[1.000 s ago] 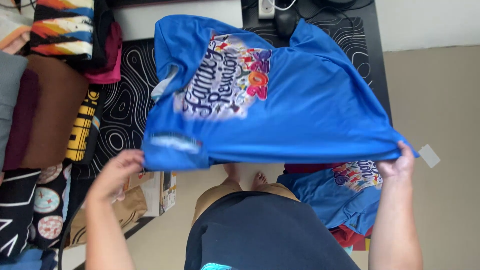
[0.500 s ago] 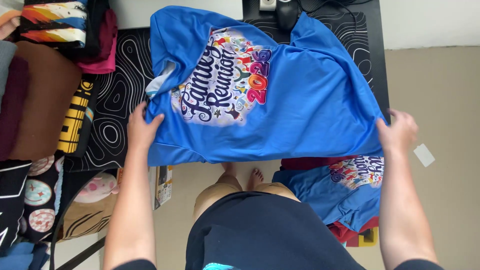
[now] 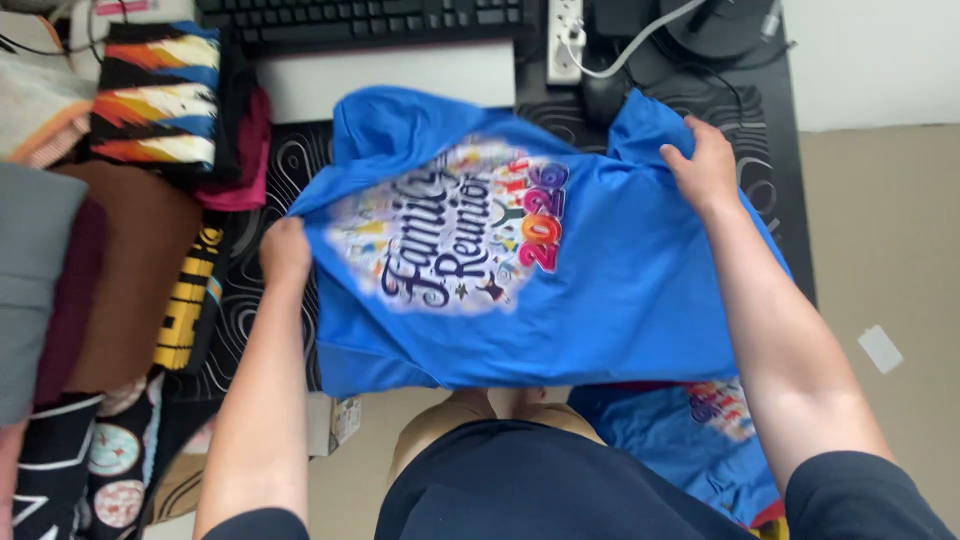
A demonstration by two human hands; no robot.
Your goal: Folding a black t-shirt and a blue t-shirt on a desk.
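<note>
On a black desk (image 3: 770, 150) with a swirl pattern, a blue T-shirt (image 3: 620, 300) lies spread, print facing up. The left hand (image 3: 285, 250) grips its left edge with closed fingers; the right hand (image 3: 705, 165) pinches the cloth near the far right corner. A keyboard (image 3: 360, 20) lies behind, and folded clothes (image 3: 160, 95) are stacked at left.

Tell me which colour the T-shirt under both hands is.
Bright blue T-shirt with a multicoloured print on it, seen in the head view.

The black patterned surface (image 3: 770, 190) carries a blue printed shirt (image 3: 600, 290), a black keyboard (image 3: 360, 20), a white power strip (image 3: 566, 40) and folded clothes (image 3: 160, 100).
</note>
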